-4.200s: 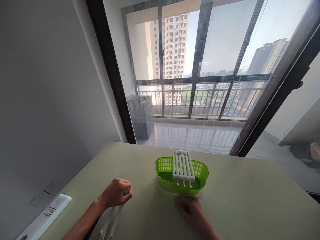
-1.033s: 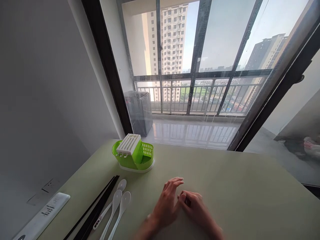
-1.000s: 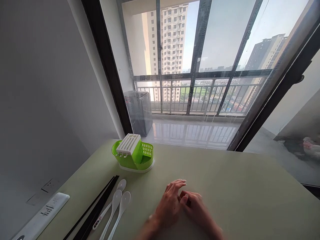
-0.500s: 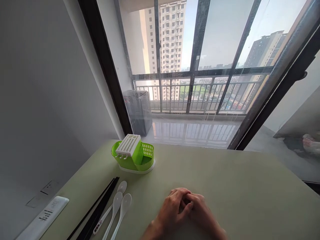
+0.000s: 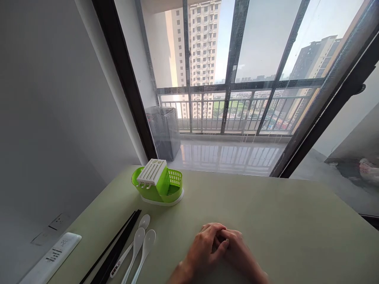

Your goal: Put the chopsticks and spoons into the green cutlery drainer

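Note:
My left hand (image 5: 205,245) and my right hand (image 5: 238,252) rest together on the pale green table (image 5: 284,221), one folded over the other. Both have their fingers closed and overlapping, and no object shows between them. Left of them lie three white spoons (image 5: 148,241), handles toward me. Beside the spoons is a bundle of black chopsticks (image 5: 118,246), one lying a little apart. Farther back stands a green cutlery holder (image 5: 161,187) with a white slotted top and small hooks. Neither hand touches these things.
A white box with dark print (image 5: 53,256) lies along the table's left edge, near a wall socket (image 5: 58,221). Behind the table is a glass pane in a dark frame (image 5: 127,79). Beyond the glass are a grey cabinet-like appliance (image 5: 164,134) and a balcony railing (image 5: 207,112).

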A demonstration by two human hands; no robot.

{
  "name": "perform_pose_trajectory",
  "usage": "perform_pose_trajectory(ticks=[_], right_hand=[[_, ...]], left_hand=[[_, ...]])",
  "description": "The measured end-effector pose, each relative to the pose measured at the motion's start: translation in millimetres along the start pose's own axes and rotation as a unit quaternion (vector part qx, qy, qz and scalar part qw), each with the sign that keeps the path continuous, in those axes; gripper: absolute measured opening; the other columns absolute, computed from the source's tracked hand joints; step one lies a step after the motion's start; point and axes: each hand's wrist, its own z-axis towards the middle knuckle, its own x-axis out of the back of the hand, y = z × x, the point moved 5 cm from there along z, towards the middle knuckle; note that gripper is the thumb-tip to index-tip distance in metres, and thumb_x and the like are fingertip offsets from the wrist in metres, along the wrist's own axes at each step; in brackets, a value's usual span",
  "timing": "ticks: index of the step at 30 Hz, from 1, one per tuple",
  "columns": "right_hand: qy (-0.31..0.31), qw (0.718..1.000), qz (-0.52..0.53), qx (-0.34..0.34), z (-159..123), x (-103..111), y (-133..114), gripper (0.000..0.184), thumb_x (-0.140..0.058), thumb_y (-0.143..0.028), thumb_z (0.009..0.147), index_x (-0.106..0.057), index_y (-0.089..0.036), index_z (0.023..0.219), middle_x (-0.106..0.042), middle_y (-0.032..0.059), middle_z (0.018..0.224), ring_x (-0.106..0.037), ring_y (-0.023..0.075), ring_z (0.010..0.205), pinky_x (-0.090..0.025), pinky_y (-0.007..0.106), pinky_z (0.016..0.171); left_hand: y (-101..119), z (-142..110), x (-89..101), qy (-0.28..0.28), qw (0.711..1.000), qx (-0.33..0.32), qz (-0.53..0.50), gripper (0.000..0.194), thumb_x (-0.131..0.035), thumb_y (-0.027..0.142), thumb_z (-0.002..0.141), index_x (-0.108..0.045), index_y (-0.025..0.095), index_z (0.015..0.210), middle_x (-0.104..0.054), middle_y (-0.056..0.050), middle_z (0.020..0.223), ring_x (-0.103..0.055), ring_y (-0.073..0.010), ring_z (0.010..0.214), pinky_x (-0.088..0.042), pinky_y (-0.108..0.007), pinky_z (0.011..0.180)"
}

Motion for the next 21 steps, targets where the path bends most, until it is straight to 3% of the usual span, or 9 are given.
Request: perform_pose_trajectory(ticks=[8,21], right_hand=[[0.007,1.000,-0.008,0.006,-0.3,-0.3,0.2,0.035,-0.057,-0.039,0.093,-0.074,-0.020,0.070,-0.074,0.0040,0.067,-0.062,0.0162,0.059,-0.047,0.024,0.059],[0.001,1.000,-0.008,0.007,-0.4,-0.6,1.1,0.035,-0.055,-0.039,0.093,-0.075,-0.020,0.072,-0.075,0.0051,0.068,-0.063,0.0166,0.059,-0.047,0.025,0.059]], left_hand=[[3.3,-0.8,2.2,-0.001,1.000,0.003,0.004,0.034,-0.061,0.028,0.093,-0.062,0.024,0.127,-0.071,-0.006,0.126,-0.062,-0.0235,0.119,-0.049,-0.037,0.108],[5.5,-1.0,2.2,-0.001,1.000,0.004,0.006,0.034,-0.062,0.027,0.093,-0.062,0.023,0.126,-0.071,-0.006,0.125,-0.062,-0.0232,0.119,-0.048,-0.036,0.108]])
